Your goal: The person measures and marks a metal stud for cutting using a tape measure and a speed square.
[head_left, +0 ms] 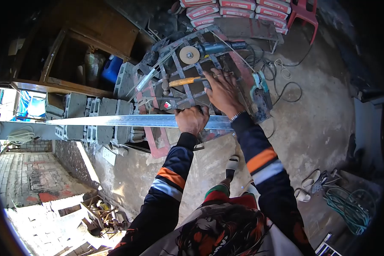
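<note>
A long shiny metal channel (pixel 132 120) runs across the view from the far left to under my right forearm, lying over the metal grid frame (pixel 151 140). My left hand (pixel 192 120) is wrapped round the channel, knuckles up. Beyond it, my right hand (pixel 222 93) hovers over the grid with fingers stretched out and apart, holding nothing. Its fingertips are right at the handle end of a hammer (pixel 184 81), whose head points left. An angle grinder (pixel 217 48) with a tan disc rests at the far side of the grid. A green power tool (pixel 260 87) stands to the right.
Hollow concrete blocks (pixel 102 110) are stacked on the left beside a wooden cabinet (pixel 79 89). Red and white sacks (pixel 237 13) and a red plastic chair (pixel 304 19) stand at the back. Cables (pixel 286 87) lie on the floor at right, with slippers (pixel 310 181) and a coiled hose (pixel 347 209) nearer.
</note>
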Demonstrator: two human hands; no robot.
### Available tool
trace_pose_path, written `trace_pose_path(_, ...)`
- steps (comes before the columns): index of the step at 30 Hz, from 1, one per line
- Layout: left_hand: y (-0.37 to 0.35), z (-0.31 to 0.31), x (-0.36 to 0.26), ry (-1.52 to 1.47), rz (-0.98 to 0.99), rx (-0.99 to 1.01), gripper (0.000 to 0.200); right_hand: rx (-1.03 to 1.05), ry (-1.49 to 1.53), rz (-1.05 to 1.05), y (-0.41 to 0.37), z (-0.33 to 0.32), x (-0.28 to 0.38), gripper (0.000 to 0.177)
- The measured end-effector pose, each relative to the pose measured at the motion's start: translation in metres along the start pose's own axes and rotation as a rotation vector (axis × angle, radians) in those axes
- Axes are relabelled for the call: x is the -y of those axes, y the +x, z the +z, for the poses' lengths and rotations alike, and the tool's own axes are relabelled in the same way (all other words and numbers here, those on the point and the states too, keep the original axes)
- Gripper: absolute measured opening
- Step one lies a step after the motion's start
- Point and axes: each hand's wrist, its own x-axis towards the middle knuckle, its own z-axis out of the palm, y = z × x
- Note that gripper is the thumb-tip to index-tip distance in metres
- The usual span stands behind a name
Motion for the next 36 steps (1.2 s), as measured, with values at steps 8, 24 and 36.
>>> trace_pose_path(8, 0.003, -0.023, 0.0, -0.107, -0.021, 0.21, 0.051, 0.318, -0.224, -0.173, 0.056, 0.081, -0.033, 0.049)
trace_pose_path(24, 0.002, 0.007, 0.009, -0.011, 0.081, 0.175, 0.045, 0.239, 1.218, 0.57, -0.161, -0.154, 0.082, 0.039)
trace_pose_path(36, -0.001, 0.0, 0.014, 0.157, -0.002, 0.292, 0.062, -0.093, 1.566, 1.422, -0.319, -0.145, 0.029, 0.036)
